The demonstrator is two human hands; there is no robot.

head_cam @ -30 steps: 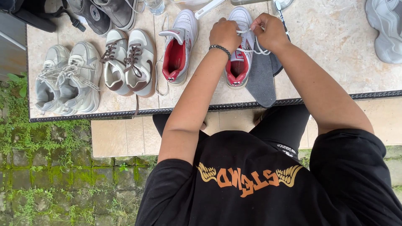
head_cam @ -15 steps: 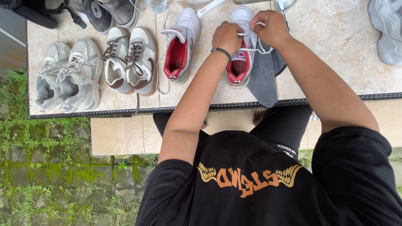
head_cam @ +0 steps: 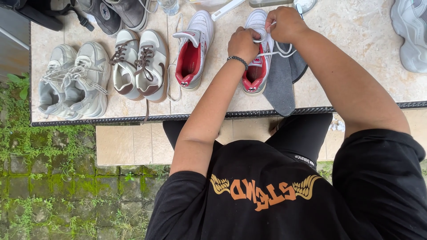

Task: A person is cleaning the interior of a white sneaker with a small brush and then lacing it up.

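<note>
A white sneaker with red lining [head_cam: 255, 73] lies on the beige tiled table [head_cam: 356, 66], toe pointing away from me. My left hand [head_cam: 243, 43] and my right hand [head_cam: 284, 23] are both over its front, each pinching the white shoelace [head_cam: 278, 52], which loops across the shoe. A beaded bracelet is on my left wrist. Its matching sneaker [head_cam: 193, 49] lies just to the left with the tongue pulled open. Grey insoles [head_cam: 282, 82] lie to the right of the laced shoe, under my right forearm.
Further left stand a cream pair with brown laces [head_cam: 138, 66] and a pale grey pair [head_cam: 73, 82]. Dark shoes [head_cam: 118, 13] and a clear bottle [head_cam: 169, 6] sit at the back. A grey chunky shoe [head_cam: 411, 35] lies at the right. Mossy paving lies below the table.
Both hands shifted slightly toward the toe of the shoe and drew the lace tighter; the shoes on the table have not moved.
</note>
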